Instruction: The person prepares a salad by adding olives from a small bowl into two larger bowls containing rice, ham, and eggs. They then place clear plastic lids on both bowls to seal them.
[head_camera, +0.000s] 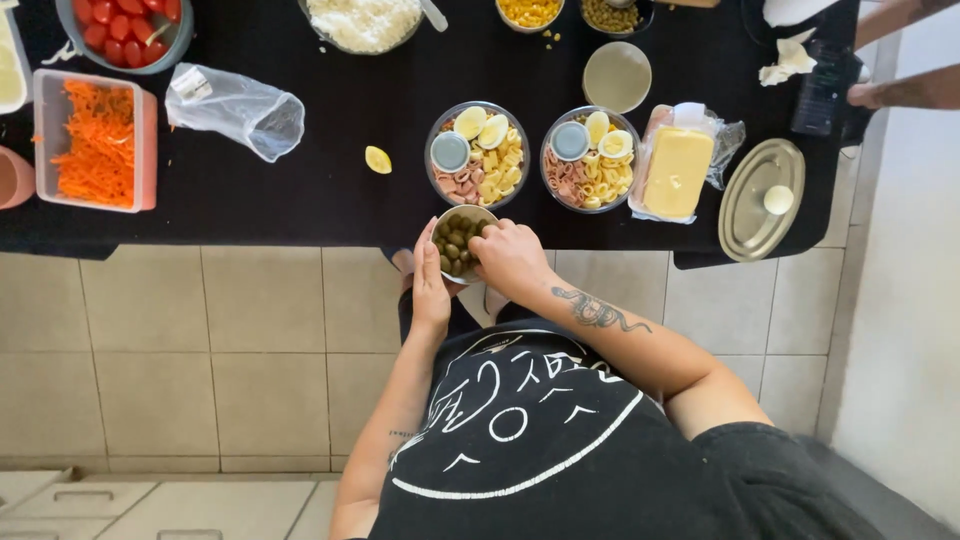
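I hold a small bowl of green olives (456, 240) at the front edge of the black table (330, 190). My left hand (430, 287) cups the bowl from below on its left side. My right hand (511, 256), on a tattooed forearm, bends over the bowl's right rim with its fingertips down among the olives; whether they pinch one is hidden. Just beyond the bowl stand two round clear containers, the left one (478, 153) and the right one (592, 158). Each holds pasta, halved boiled eggs and a small lidded cup.
A wrapped yellow cheese block (678, 172), an oval metal lid (762, 200) and a round lid (617, 77) lie to the right. On the left are grated carrot (98, 140), cherry tomatoes (125, 25) and a plastic bag (240, 108). Another person's arm (905, 92) reaches in at top right.
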